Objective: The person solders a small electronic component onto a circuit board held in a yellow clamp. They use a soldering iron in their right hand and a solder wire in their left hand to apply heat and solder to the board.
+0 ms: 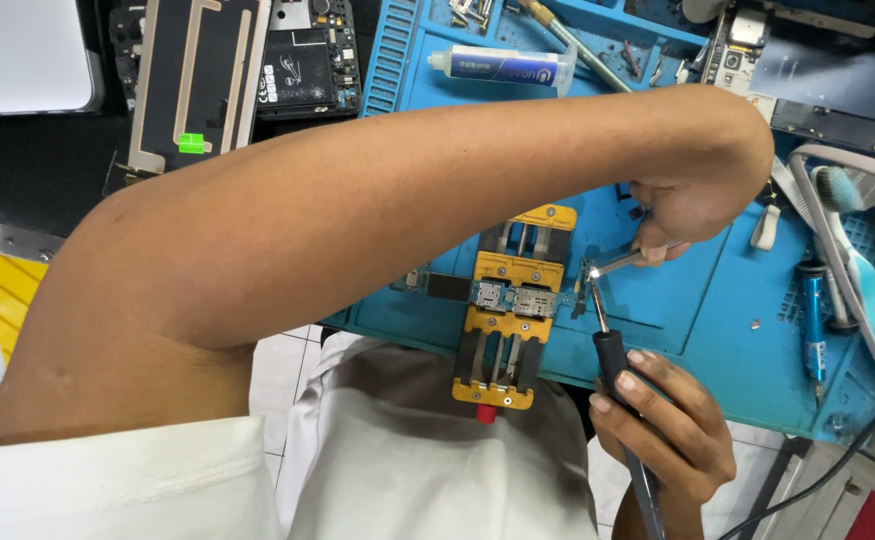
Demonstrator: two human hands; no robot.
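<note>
My left arm crosses the whole view and my left hand (680, 212) grips metal tweezers (626, 261) whose tips point at the right end of a small circuit board (518, 298). The board is clamped in a yellow and black holder (506, 340) on a blue work mat (698, 320). My right hand (666, 420) holds a black soldering iron (613, 355) by its handle. Its tip meets the tweezer tips at a bright spot on the board's right edge.
On the mat's far side lie a white tube (503, 66), a screwdriver (570, 42) and loose screws. Opened phone parts (303, 55) lie at the back left, another opened phone (818, 80) at the back right. A blue pen-like tool (813, 320) and a toothbrush (863, 290) lie at the right.
</note>
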